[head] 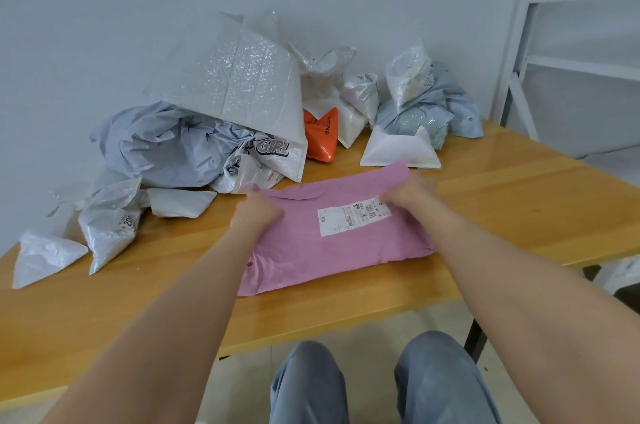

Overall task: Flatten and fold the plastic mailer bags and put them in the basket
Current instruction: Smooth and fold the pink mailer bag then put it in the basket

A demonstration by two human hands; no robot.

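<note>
A pale wall backs a wooden table (519, 188), and on it, just in front of us, lies the pink mailer (311, 250), spread nearly flat with its white label (353, 219) facing up. Its far edge curls up a little near the right corner.

We judge the mailer to be light, thin and limp. The film is slick, so it should slide on the glossy tabletop and spring back out of a crease unless we press it down. It holds no shape of its own, so one corner lifted alone would only drag and bunch. The far corners look like the best places to take hold, both together, to bring that edge toward us.

Our left hand (258, 212) rests on the far left corner and our right hand (410, 189) on the far right. The fingers are hidden behind the knuckles on the left and blurred on the right, so we cannot tell whether they pinch the edge or press flat.

Behind, a heap (194, 143) of crumpled mailers leans against the wall, with an orange bag (322, 136) beside it. A white shelf frame (540, 42) stands at the right. No basket is in view.
</note>
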